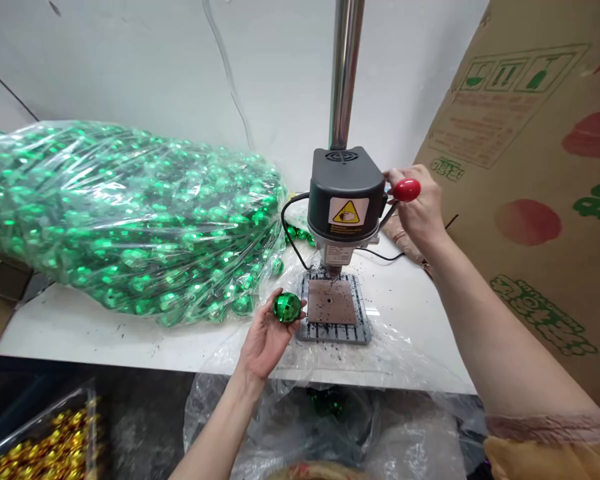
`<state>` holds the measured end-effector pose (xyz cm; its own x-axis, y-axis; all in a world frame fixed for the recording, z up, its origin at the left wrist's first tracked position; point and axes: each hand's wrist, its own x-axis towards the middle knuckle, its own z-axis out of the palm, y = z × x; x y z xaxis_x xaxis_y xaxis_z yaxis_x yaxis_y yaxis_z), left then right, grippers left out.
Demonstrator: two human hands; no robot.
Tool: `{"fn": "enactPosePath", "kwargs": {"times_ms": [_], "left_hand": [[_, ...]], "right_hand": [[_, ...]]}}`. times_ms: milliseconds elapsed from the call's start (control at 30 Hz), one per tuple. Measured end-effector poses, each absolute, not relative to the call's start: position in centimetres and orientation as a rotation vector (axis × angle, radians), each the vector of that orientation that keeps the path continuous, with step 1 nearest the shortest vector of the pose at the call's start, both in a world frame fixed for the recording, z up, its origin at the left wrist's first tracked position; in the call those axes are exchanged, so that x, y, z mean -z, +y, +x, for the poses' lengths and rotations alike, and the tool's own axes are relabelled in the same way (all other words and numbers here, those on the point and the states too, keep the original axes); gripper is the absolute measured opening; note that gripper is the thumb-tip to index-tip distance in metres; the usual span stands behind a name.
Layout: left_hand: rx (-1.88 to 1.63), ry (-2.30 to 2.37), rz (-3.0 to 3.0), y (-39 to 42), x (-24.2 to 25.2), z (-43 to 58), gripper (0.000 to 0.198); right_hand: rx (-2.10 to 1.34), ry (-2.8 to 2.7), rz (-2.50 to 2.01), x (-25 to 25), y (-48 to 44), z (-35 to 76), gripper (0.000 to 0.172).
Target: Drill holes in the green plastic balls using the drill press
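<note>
My left hand (269,339) holds a shiny green faceted ball (287,307) between thumb and fingers, palm up, just left of the drill press base (334,334). A brown plate (331,313) with a small dark hole lies on that base. Above it sits the black drill press head (347,177) with a yellow warning label. My right hand (420,207) is closed at the feed lever (389,215), beside its red knob (407,190); some of its fingers are hidden behind the knob and the head. Dark shavings lie around the base.
A large clear plastic bag (125,220) full of green faceted balls fills the table's left side. A cardboard box (535,200) leans at the right. Plastic film (405,353) drapes over the front edge of the white table (105,343). Gold balls (55,443) lie below left.
</note>
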<state>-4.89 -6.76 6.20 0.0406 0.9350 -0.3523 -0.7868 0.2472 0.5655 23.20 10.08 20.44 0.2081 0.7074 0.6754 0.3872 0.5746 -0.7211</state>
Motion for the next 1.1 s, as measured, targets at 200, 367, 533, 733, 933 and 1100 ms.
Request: {"fn": "enactPosePath", "kwargs": {"times_ms": [200,367,533,733,933,1100], "left_hand": [[-1.312,0.767,0.2,-6.7,-5.7,-5.5,0.04],[-1.384,0.694,0.092,-6.6,-5.7,-5.0,0.031],[-1.319,0.687,0.123,-6.5,-4.8,-4.9,0.035],[-1.356,0.681,0.078,-6.4,-5.2,-5.0,0.032],[-1.358,0.681,0.099,-6.8,-4.7,-4.9,0.033],[-1.309,0.736,0.148,-6.9,-6.0,-5.4,0.03]], "right_hand": [[-0.503,-1.216,-1.035,-17.8,9.6,24.3,0.031],[-0.451,-1.224,-1.016,-18.2,9.1,24.2,0.027],[-0.29,-1.366,-1.064,-20.7,9.4,23.2,0.02],[-0.364,-1.461,-1.196,-21.0,10.8,22.8,0.028],[-0.39,-1.493,-1.176,-20.5,11.0,23.4,0.036],[-0.363,-1.505,-1.17,-20.6,10.1,23.2,0.034]]}}
